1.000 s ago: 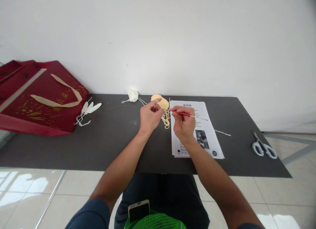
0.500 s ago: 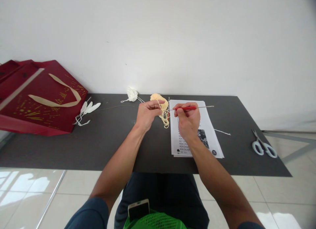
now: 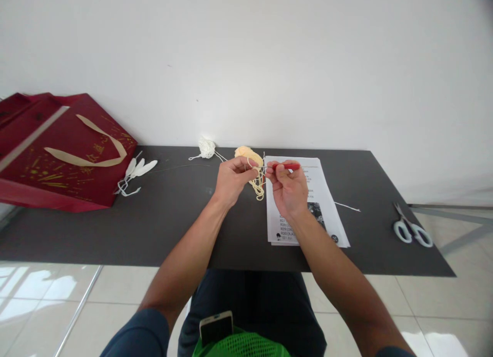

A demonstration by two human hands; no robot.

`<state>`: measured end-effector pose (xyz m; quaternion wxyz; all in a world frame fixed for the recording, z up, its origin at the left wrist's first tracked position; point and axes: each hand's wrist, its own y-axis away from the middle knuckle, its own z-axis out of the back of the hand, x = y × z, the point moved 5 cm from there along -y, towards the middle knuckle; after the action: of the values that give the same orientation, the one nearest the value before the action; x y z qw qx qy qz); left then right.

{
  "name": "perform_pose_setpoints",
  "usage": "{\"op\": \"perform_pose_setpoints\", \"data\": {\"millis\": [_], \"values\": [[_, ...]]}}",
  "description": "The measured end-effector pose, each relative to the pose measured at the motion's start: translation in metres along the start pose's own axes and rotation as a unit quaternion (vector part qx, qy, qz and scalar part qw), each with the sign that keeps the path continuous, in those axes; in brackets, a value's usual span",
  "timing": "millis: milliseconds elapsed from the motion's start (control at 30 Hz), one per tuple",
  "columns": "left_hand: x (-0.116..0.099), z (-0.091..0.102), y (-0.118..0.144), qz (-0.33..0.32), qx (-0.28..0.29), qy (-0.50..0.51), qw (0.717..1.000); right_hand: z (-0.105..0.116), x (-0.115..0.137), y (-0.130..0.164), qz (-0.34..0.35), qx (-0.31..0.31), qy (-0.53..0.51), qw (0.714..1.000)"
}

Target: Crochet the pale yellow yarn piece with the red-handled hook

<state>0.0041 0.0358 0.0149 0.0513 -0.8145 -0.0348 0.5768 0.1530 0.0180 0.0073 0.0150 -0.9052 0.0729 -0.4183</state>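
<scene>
My right hand (image 3: 288,187) is closed around a crochet hook (image 3: 289,166) with a red handle, its thin metal end pointing left. That tip reaches the fingers of my left hand (image 3: 233,180), which pinch pale yellow yarn (image 3: 249,162). A strand runs over the left forefinger; any stitches between the fingertips are too small to make out. Just behind the hands lies a ball of yellow yarn (image 3: 243,151), with loose loops (image 3: 259,192) hanging toward me. Printed sheets (image 3: 285,226) lie beneath my right hand, which partly hides them.
White yarn (image 3: 207,147) sits at the wall. A dark red gift bag (image 3: 77,177) stands at left, with white crocheted pieces (image 3: 140,169) beside it. Scissors (image 3: 412,228) lie near the table's (image 3: 370,259) right end. A phone (image 3: 216,326) and a green mesh item (image 3: 242,345) are at my lap.
My right hand has shifted slightly left, bringing the hook closer to my left hand. The handle now points less far right. My left hand has hardly moved.
</scene>
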Motion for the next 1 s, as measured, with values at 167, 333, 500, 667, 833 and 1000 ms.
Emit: {"op": "perform_pose_setpoints", "data": {"millis": [167,333,500,667,833,1000], "values": [[-0.001,0.001,0.000,-0.019,-0.027,0.006,0.999,-0.006,0.000,0.004,-0.002,-0.005,-0.003,1.000],[-0.002,0.000,-0.001,-0.038,-0.034,0.008,0.999,-0.009,-0.001,0.006,-0.003,-0.012,-0.008,1.000],[-0.004,0.000,0.000,-0.039,-0.029,0.010,0.999,-0.011,-0.005,0.006,-0.007,-0.015,0.000,1.000],[-0.005,0.001,0.000,-0.047,-0.035,0.024,0.998,-0.010,-0.006,0.006,0.009,-0.025,0.027,0.999],[-0.006,0.002,0.000,-0.054,-0.038,0.039,0.997,-0.009,-0.005,0.006,0.022,-0.024,0.050,0.998],[-0.004,0.001,-0.001,-0.048,-0.030,0.031,0.998,-0.006,-0.006,0.006,0.028,-0.028,0.076,0.996]]}}
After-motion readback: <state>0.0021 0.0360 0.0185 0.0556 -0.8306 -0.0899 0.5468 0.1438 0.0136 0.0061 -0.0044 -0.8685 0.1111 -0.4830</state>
